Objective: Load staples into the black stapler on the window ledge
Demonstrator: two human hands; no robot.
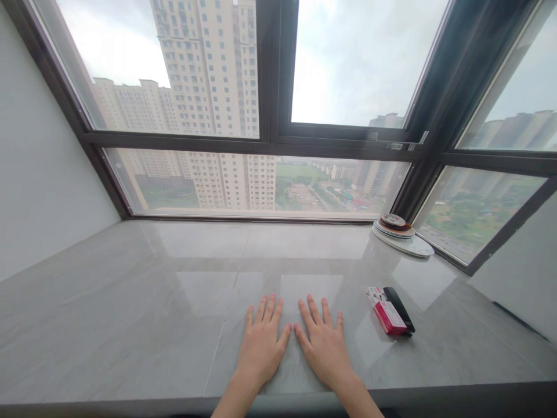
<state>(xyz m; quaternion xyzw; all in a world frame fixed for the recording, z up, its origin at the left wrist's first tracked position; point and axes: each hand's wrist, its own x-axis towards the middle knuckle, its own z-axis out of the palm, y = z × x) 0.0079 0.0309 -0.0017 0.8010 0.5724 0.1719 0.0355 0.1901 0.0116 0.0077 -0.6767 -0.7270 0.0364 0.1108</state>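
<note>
My left hand [263, 342] lies flat on the grey marbled sill [130, 325], palm down with its fingers spread. Beside it, my right hand [324, 342] rests the same way, and the two thumbs point at each other with a small gap between them. Neither hand holds anything. To the right of my right hand sit a red and white box [389, 314] and a black stapler [399, 309], side by side and touching.
In the far right corner stands a stack of round plates or mats [400, 232], a small brown-rimmed one on top. A dark-framed window [270, 145] closes off the back and right. A white wall [39, 162] bounds the left. The sill's front edge [456, 388] runs below my wrists.
</note>
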